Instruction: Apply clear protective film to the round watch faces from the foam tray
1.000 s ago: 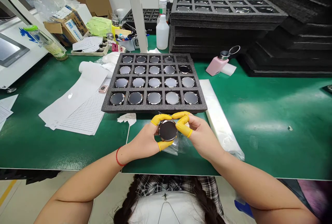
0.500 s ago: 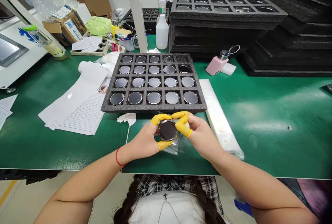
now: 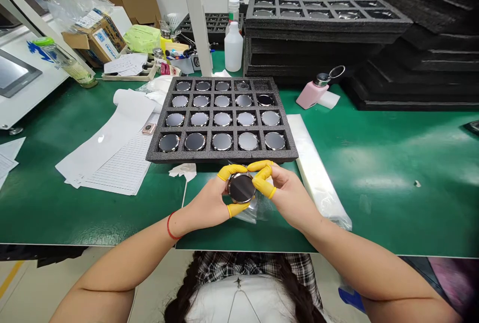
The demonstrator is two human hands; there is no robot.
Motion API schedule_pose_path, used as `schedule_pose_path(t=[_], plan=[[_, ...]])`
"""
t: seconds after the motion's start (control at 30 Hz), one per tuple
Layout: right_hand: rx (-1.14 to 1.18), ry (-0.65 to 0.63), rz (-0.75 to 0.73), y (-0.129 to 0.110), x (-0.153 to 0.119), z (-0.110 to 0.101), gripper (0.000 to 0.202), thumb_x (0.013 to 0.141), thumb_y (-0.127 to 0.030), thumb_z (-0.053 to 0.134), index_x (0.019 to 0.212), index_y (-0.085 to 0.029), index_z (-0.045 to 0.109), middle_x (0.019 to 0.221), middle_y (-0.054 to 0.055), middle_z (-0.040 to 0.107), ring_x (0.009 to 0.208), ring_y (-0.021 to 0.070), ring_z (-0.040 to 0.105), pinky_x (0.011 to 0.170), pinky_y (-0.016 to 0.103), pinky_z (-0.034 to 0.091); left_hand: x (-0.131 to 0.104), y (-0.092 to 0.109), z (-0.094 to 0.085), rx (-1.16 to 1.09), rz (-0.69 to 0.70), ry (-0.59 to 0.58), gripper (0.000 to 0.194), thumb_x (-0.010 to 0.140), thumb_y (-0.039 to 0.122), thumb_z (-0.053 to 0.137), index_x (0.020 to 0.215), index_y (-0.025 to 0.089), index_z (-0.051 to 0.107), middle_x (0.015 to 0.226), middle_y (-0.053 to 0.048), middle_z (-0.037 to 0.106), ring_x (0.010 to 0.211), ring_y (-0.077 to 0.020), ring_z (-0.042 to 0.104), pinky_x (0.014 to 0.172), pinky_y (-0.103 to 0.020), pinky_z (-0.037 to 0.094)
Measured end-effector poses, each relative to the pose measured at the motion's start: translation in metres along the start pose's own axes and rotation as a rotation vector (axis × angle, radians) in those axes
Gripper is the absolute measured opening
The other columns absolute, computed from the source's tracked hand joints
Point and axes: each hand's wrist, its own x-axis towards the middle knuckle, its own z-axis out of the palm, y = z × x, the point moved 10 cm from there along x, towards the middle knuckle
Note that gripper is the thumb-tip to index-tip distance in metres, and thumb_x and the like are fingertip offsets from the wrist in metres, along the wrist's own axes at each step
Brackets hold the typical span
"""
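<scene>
Between my hands is a round watch case (image 3: 241, 187) with a dark glass face turned up and a shiny metal rim. My left hand (image 3: 209, 198), in yellow finger cots, grips it from the left by its edge. At the upper right of the rim, my right hand (image 3: 286, 190) pinches with yellow-covered thumb and forefinger; they touch the edge. Just beyond lies a black foam tray (image 3: 222, 155) with similar round watch cases in its compartments. One back-row case looks different, and the back right compartment holds none. Clear plastic bags (image 3: 249, 214) lie beneath my hands.
Left are lined paper sheets (image 3: 112, 178) with a small square watch (image 3: 148, 128) on them. To the right lie a plastic-wrapped white stack (image 3: 318, 173) and a pink pump bottle (image 3: 312, 93). Stacked foam trays (image 3: 325, 28) and a white bottle (image 3: 233, 48) stand behind.
Both hands keep hold of the watch case in almost the same place. The right fingertips have shifted very slightly left; the view has moved a touch.
</scene>
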Motion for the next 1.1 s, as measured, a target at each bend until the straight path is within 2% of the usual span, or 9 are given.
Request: schedule_pose_path(t=[0.37,0.57,0.73,0.8,0.9,1.0,1.1], plan=[[-0.001,0.001,0.003,0.002,0.000,0.000,0.011,0.076,-0.022,0.062,0.066,-0.019,0.058,0.104,0.002,0.058,0.095,0.0171,0.056,0.073,0.027,0.049,0.000,0.001,0.000,-0.003,0.007,-0.009,0.049,0.078,0.023,0.069,0.121,0.027,0.045,0.104,-0.001,0.063,0.084,-0.0129,0.064,0.074,-0.025,0.055],[-0.081,0.019,-0.044,-0.001,-0.001,-0.002,0.013,0.078,-0.022,0.061,0.066,-0.019,0.058,0.102,0.002,0.059,0.097,0.0173,0.055,0.085,0.032,0.046,-0.001,0.000,0.001,-0.001,-0.008,-0.014,0.049,0.079,0.025,0.069,0.121,0.026,0.044,0.106,-0.002,0.062,0.085,-0.0142,0.065,0.075,-0.026,0.055],[-0.077,0.016,-0.035,-0.001,-0.001,-0.002,0.010,0.078,-0.023,0.061,0.069,-0.020,0.060,0.105,0.003,0.059,0.097,0.0178,0.055,0.080,0.031,0.047,-0.001,0.000,0.001,-0.011,-0.007,-0.014,0.050,0.078,0.024,0.069,0.121,0.026,0.044,0.106,-0.003,0.062,0.085,-0.0141,0.065,0.075,-0.026,0.055],[-0.112,0.024,-0.050,-0.003,-0.001,-0.002,0.010,0.078,-0.024,0.061,0.069,-0.020,0.059,0.106,0.003,0.060,0.097,0.0183,0.055,0.083,0.033,0.046,-0.001,0.000,0.001,-0.011,-0.011,-0.012,0.050,0.078,0.025,0.069,0.121,0.026,0.044,0.106,-0.003,0.062,0.085,-0.0138,0.064,0.075,-0.025,0.055],[-0.232,0.065,-0.159,-0.012,-0.002,-0.004,0.012,0.079,-0.023,0.060,0.068,-0.020,0.058,0.103,0.003,0.063,0.098,0.0199,0.055,0.087,0.038,0.044,-0.001,0.000,0.001,-0.008,-0.026,-0.009,0.049,0.078,0.024,0.070,0.120,0.025,0.045,0.106,-0.002,0.062,0.084,-0.0130,0.064,0.074,-0.025,0.055],[-0.458,0.173,-0.413,-0.032,-0.009,-0.007,0.010,0.081,-0.021,0.059,0.072,-0.021,0.058,0.097,0.003,0.064,0.094,0.0202,0.056,0.091,0.043,0.039,-0.001,-0.001,0.000,-0.019,-0.047,-0.001,0.048,0.077,0.024,0.070,0.118,0.025,0.045,0.104,-0.001,0.062,0.084,-0.0127,0.064,0.075,-0.024,0.054],[-0.680,0.277,-0.637,-0.048,-0.020,-0.005,0.004,0.086,-0.021,0.056,0.088,-0.023,0.060,0.097,0.004,0.064,0.093,0.0211,0.056,0.095,0.046,0.034,-0.001,-0.003,-0.001,-0.053,-0.070,0.010,0.048,0.078,0.025,0.070,0.119,0.025,0.045,0.102,0.000,0.063,0.085,-0.0133,0.065,0.077,-0.025,0.054]])
